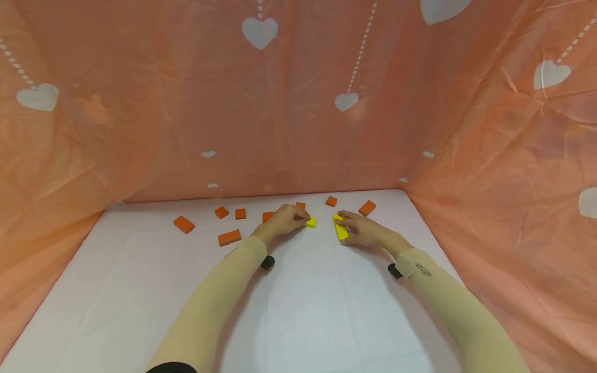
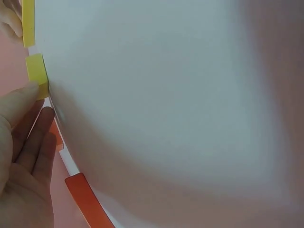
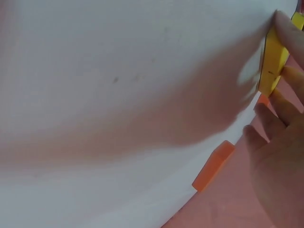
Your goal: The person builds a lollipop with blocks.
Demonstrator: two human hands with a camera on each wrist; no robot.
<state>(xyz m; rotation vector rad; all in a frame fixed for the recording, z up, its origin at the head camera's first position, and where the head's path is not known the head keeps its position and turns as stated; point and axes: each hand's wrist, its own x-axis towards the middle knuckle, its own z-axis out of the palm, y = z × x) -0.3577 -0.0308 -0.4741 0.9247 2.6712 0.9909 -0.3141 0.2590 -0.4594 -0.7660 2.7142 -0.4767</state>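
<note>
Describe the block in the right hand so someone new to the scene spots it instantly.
Find the white tabletop and go toward its far edge, where two hands work. The right hand holds the long yellow block. Its colour sets it apart from the orange blocks, its length from the only other yellow one, the smaller block in the left hand.

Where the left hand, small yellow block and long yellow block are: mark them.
Left hand (image 1: 283, 220), head view, back of hand.
Small yellow block (image 1: 311, 222), head view, exposed face.
Long yellow block (image 1: 342, 231), head view, near half.
</note>
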